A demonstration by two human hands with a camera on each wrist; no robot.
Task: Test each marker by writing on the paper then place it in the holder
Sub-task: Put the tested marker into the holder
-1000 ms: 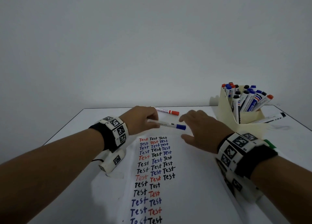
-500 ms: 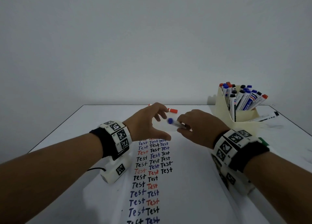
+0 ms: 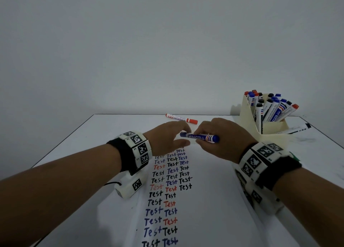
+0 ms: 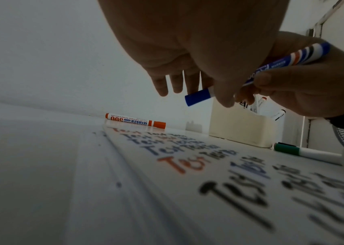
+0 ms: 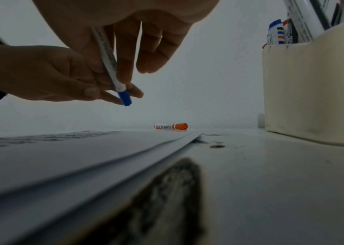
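Note:
My right hand (image 3: 204, 134) grips a blue marker (image 3: 199, 137) by its barrel, holding it level just above the top of the paper (image 3: 208, 200). My left hand (image 3: 184, 135) pinches the marker's blue cap end between thumb and fingers; in the left wrist view the cap (image 4: 196, 98) pokes out past the thumb. The cap is on. The paper carries columns of "Test" in black, blue and red. A cream holder (image 3: 247, 120) with several markers stands at the back right.
A red marker (image 3: 181, 118) lies beyond the paper near the table's far edge. A black-capped marker (image 3: 297, 130) lies right of the holder. A green-capped marker (image 4: 305, 153) rests by my right wrist. A wall rises behind the table.
My left hand passed the blue marker to my right hand. The right hand turned it so the cap points left, and the left fingers came back onto the cap.

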